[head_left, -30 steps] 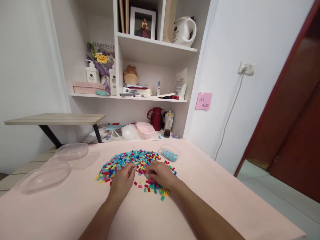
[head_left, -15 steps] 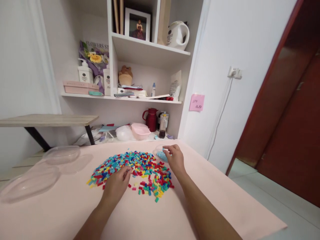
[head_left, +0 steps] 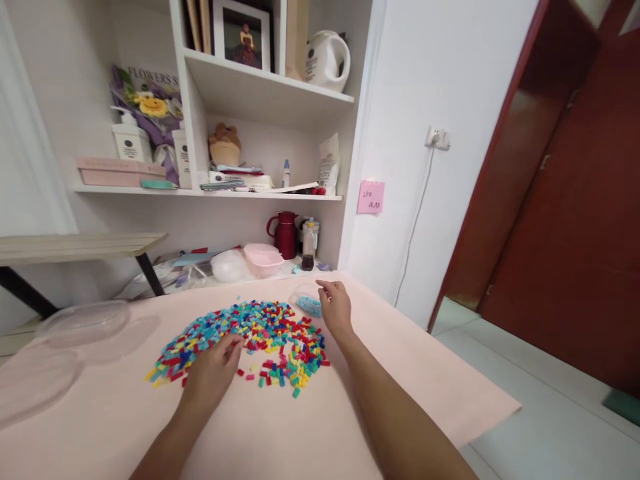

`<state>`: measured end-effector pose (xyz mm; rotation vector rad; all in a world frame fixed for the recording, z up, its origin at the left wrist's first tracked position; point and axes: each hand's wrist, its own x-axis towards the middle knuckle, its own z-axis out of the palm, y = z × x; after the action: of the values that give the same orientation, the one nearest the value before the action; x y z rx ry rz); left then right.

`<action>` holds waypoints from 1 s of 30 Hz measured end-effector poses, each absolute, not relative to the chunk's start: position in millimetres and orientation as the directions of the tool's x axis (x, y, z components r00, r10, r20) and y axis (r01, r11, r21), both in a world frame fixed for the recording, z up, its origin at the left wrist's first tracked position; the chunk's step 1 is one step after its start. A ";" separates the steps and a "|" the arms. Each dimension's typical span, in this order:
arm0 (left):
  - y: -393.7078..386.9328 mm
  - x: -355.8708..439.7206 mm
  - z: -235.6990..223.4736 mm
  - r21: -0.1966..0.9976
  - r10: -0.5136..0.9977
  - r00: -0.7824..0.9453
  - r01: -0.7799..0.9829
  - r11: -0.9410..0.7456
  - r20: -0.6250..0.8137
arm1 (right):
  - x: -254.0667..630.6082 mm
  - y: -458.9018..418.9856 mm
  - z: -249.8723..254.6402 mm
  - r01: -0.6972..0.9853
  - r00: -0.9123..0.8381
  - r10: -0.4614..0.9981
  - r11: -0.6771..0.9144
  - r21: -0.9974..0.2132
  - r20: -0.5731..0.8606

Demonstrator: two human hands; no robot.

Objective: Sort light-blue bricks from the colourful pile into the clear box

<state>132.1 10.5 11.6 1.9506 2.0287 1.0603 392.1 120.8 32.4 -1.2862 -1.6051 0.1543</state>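
A wide heap of small plastic building bricks (head_left: 250,320) in blue, red, yellow and green lies on the pink table covering. My left hand (head_left: 217,363) is at the heap's near side, its thumb and fingers pinched together; what they hold, if anything, is too small to make out. Over the right rim of a clear plastic container (head_left: 300,291) is my right hand (head_left: 337,310), with its fingers stretched out and nothing visible in them. Light blue bricks (head_left: 309,306) fill the bottom of that container.
Clear plastic containers (head_left: 85,321) stand on the table's left side. Behind the table are a pink bowl (head_left: 263,261), a dark red jug (head_left: 286,237) and a bottle of dark liquid (head_left: 309,247). White shelves (head_left: 270,193) rise at the back; a wooden bench (head_left: 80,247) is at left.
My right hand's fingers have opened from a pinch with a light blue piece by the container. My left hand stays pinched at the heap. The whole view has swung to the right.
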 end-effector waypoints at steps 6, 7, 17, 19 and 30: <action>10.4 131.8 10.4 0.554 0.935 -0.118 0.827 -0.095 0.336 | 365.2 100.1 34.4 0.611 -0.296 0.785 0.593 -0.523 0.544; 10.5 131.5 10.0 0.551 0.939 -0.107 0.829 -0.097 0.326 | 361.0 96.8 32.9 0.603 -0.360 0.776 0.617 -0.505 0.517; 9.8 131.7 9.7 0.551 0.959 -0.066 0.828 -0.102 0.277 | 351.5 91.4 24.6 0.637 -0.568 0.765 0.642 -0.428 0.303; 10.3 131.5 9.8 0.554 0.960 -0.067 0.827 -0.099 0.271 | 352.2 90.4 25.6 0.641 -0.573 0.771 0.633 -0.433 0.279; 10.8 131.8 8.5 0.555 0.963 -0.085 0.828 -0.074 0.256 | 355.1 87.4 29.6 0.619 -0.590 0.774 0.616 -0.487 0.229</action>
<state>131.8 10.8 8.5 1.9597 1.9721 0.8912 355.1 87.4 29.6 -1.1066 -2.4230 0.5021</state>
